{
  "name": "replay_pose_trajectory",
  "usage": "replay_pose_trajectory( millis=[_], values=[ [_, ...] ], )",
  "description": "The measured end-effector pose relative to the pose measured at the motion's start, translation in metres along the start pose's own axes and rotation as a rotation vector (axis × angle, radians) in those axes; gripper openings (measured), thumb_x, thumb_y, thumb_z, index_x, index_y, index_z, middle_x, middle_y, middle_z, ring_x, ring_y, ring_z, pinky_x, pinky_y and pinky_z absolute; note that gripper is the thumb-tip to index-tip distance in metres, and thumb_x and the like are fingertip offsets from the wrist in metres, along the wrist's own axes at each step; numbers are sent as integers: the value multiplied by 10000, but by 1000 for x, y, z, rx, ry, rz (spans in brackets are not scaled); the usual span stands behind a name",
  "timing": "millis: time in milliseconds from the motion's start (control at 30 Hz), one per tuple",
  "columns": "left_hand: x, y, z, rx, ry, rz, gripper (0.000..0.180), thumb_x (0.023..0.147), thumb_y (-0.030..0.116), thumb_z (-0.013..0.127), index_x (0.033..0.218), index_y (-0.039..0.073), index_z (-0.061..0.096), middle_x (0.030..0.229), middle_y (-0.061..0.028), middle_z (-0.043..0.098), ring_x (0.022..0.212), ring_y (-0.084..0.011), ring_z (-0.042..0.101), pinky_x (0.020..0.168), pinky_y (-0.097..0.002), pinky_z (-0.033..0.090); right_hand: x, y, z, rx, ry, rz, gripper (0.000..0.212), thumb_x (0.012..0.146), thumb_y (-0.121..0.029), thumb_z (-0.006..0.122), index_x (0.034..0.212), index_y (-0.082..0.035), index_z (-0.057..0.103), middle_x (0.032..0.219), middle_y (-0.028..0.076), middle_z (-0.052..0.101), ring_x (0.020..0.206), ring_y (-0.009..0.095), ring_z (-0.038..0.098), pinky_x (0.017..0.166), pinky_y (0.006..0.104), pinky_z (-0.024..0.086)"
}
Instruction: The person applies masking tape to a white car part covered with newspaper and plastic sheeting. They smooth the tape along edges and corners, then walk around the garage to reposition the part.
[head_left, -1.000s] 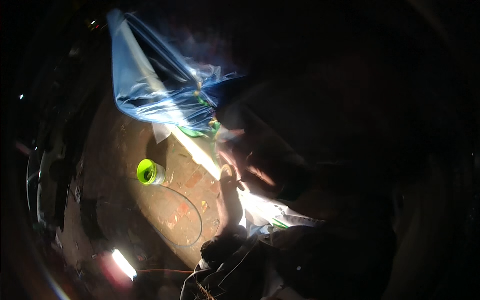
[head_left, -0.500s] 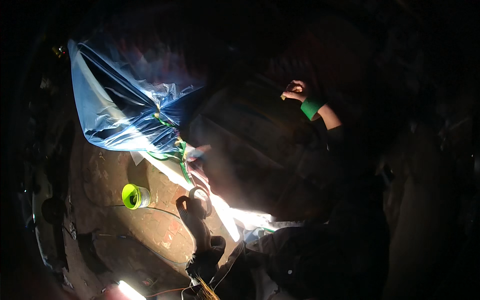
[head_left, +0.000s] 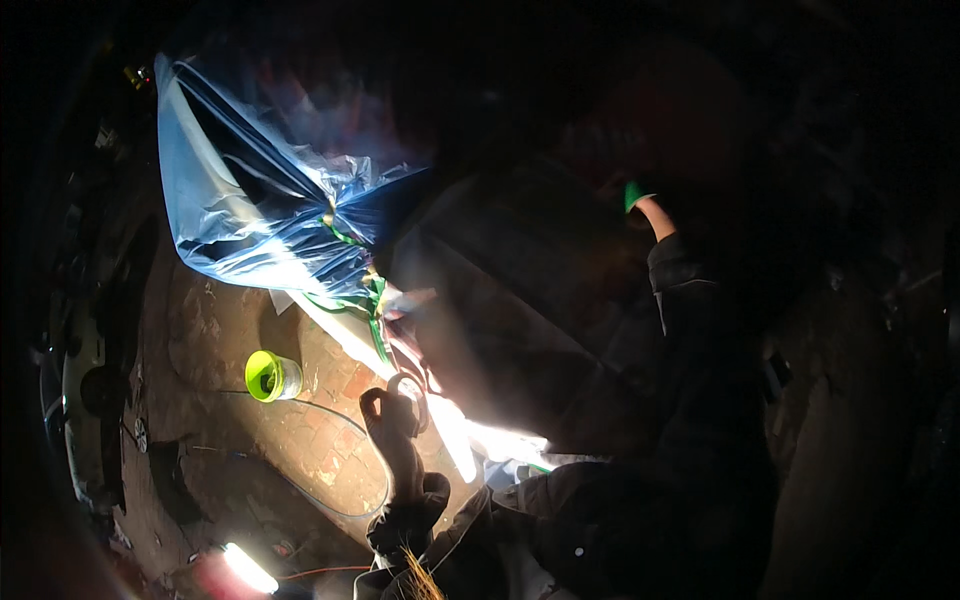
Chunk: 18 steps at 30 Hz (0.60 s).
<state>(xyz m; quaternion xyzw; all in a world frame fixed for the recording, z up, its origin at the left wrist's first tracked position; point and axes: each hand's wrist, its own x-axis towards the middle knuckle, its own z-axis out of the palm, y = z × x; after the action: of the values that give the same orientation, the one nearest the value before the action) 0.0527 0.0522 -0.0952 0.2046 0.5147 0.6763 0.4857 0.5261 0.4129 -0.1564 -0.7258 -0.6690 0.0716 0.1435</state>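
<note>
My left hand (head_left: 392, 420), dark against the lit floor, is closed with bent fingers on a ring-shaped thing that looks like a roll of tape (head_left: 422, 408). Past it, green tape (head_left: 374, 300) runs along the gathered edge of a bluish clear plastic sheet (head_left: 270, 235). On the right, my right forearm (head_left: 656, 217) reaches forward out of a dark sleeve, with a green band like a tape roll (head_left: 633, 196) round the wrist. Beyond that band, shadow hides my right hand (head_left: 613, 188) and its fingers. A dark, smooth panel (head_left: 510, 290) lies between my two arms.
A yellow-green bucket (head_left: 262, 376) stands on the stained floor to the left. A cable (head_left: 335, 412) curves across that floor. At the lower left, a bright lamp (head_left: 250, 568) glows. White sheeting (head_left: 505, 440) lies brightly lit near my body. Most of the right is dark.
My right hand has gone from the light into shadow, where a small yellowish piece was seen between its fingers. My left hand keeps its hold; the view has shifted slightly.
</note>
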Motion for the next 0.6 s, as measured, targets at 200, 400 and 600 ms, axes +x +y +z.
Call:
replay_pose_trajectory(
  millis=[200,400,600],
  values=[
    [-1,4,0,76,66,7,95,1010,188,526,1037,119,466,672,30,449,521,-38,333,478,-208,243,-3,5,3,-13,32,11,261,829,-160,783,1018,-57,634,1074,52,659,997,107,604,838,241,496],
    [-4,9,0,78,23,40,147,989,45,465,1128,71,421,671,23,438,525,-45,350,461,-208,266,-1,13,-1,-39,62,32,257,848,-155,762,1041,-52,629,1079,54,656,996,107,605,838,243,499],
    [-10,12,2,151,71,25,140,1004,89,473,1135,79,427,768,-16,573,532,-40,383,459,-192,300,-1,20,1,-47,76,49,253,867,-150,742,1065,-47,623,1083,57,654,996,107,605,838,245,501]
  ],
)
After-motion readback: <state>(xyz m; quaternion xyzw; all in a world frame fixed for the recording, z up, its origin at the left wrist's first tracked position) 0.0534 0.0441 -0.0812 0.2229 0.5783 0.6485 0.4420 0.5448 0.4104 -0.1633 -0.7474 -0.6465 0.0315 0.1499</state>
